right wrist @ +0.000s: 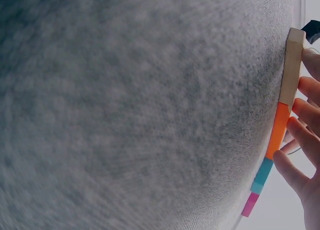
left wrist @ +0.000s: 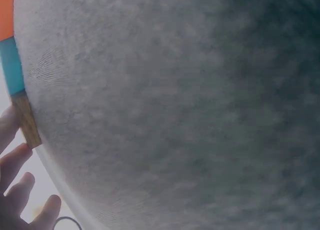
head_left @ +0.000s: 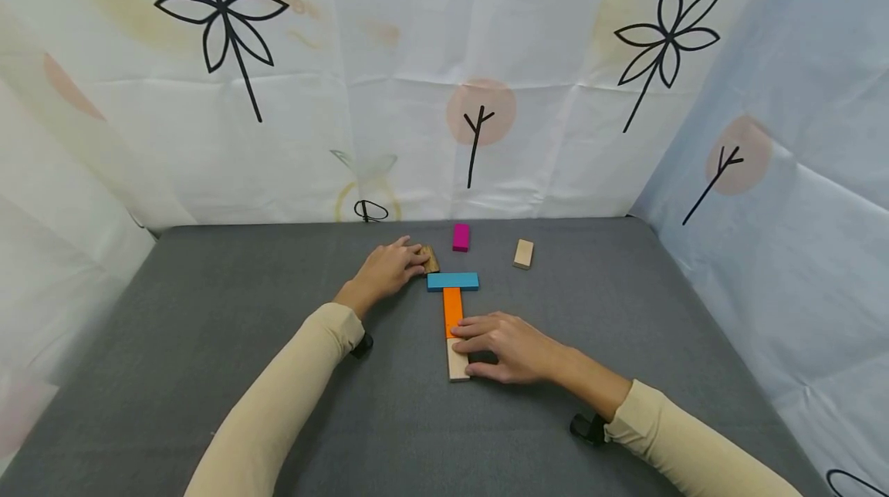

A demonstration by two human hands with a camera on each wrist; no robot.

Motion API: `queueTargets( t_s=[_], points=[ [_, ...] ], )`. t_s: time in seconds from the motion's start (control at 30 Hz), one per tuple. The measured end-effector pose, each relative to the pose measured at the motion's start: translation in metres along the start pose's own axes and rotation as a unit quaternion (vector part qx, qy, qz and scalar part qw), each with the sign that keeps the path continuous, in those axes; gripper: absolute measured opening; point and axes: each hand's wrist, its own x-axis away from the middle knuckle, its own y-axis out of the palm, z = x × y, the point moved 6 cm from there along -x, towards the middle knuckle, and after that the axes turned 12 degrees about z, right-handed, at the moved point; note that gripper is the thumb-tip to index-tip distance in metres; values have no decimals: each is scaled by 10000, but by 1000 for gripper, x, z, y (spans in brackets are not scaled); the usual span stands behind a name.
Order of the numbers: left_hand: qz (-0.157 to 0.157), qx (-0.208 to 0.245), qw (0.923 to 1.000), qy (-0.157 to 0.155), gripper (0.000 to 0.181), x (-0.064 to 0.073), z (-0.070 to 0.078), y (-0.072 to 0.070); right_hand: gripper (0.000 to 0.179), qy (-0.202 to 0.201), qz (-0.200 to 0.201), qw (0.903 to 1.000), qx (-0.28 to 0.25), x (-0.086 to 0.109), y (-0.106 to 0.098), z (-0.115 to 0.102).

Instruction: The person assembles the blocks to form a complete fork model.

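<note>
My left hand [head_left: 389,268] is at a dark brown wooden block [head_left: 430,259], left of the blue block [head_left: 453,281]. In the left wrist view its thumb and forefinger pinch the brown block [left wrist: 27,120] while the other fingers are spread. The blue block lies crosswise against the far end of an upright-running orange block [head_left: 452,308]. A pale wooden block [head_left: 456,362] continues that line nearer to me. My right hand [head_left: 510,346] rests at the joint of the orange and pale blocks, with fairly straight, spread fingers in the right wrist view and the thumb beside the pale block [right wrist: 292,67].
A magenta block [head_left: 461,238] lies beyond the blue one. Farther right sits another pale wooden block [head_left: 524,254]. Everything stands on a grey cloth-covered table [head_left: 167,343], with white patterned curtains [head_left: 410,119] along its back and sides.
</note>
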Motion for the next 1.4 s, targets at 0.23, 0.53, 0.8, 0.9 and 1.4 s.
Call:
queueTargets(
  t_s=[0.23,0.53,0.8,0.9,1.4],
  points=[
    [-132,22,9999,-98,36,-7,5,-5,38,30,-37,10000,51,0,1,0],
    [-165,-8,9995,-251,41,-29,15,-2,38,-32,2,10000,68,1,1,0],
    [-591,-205,9969,-487,53,-45,27,13,38,-130,42,9999,52,0,1,0],
    [-660,-271,9965,-438,55,-48,33,15,38,-156,51,9998,63,0,1,1],
    [-1185,-620,9908,-189,55,-55,43,22,38,-158,46,9998,68,1,1,3]
  ],
)
